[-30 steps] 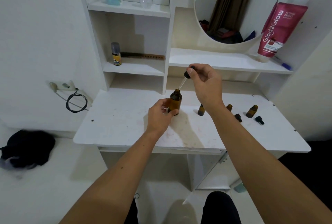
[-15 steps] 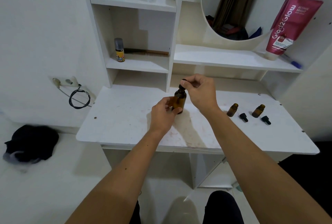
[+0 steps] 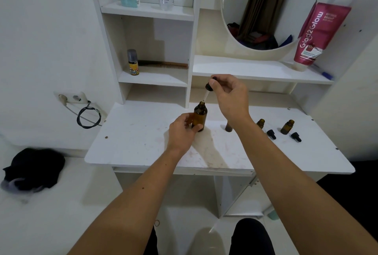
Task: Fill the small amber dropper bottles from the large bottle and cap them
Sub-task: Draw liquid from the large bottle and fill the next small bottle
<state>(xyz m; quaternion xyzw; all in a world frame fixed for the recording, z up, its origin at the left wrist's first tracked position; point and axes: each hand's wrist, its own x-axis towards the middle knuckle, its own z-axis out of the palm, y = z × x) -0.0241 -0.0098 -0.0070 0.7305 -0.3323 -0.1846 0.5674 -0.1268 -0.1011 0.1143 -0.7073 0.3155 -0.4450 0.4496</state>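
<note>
Right now the left hand (image 3: 182,130) wraps around the lower part of the large amber bottle (image 3: 200,117), which stands upright on the white table (image 3: 143,132) near its middle, while the right hand (image 3: 231,95) pinches the black bulb of a dropper (image 3: 208,89) between thumb and fingertips, its glass pipette slanting down so the tip sits at or just inside the bottle's open mouth. Judging from that, the step in hand is drawing liquid out of the large bottle to carry it to a small one. Three small amber bottles wait uncapped to the right: one (image 3: 228,126) partly hidden behind the right wrist, a second (image 3: 260,123) just beyond the forearm, and a third (image 3: 287,126) farther right, with two black dropper caps (image 3: 271,134) (image 3: 296,137) lying on their sides beside them. To do this well, the left hand should keep the big bottle planted so it cannot tip, and the pipette is best lifted straight out of the neck rather than dragged across the rim, where glass could chip or drops be wiped off. The bulb needs steady, unchanged pressure during the carry, since any squeeze would spill onto the table. The nearest small bottle is the shortest trip, but its narrow mouth calls for the tip to be centred before squeezing.
</note>
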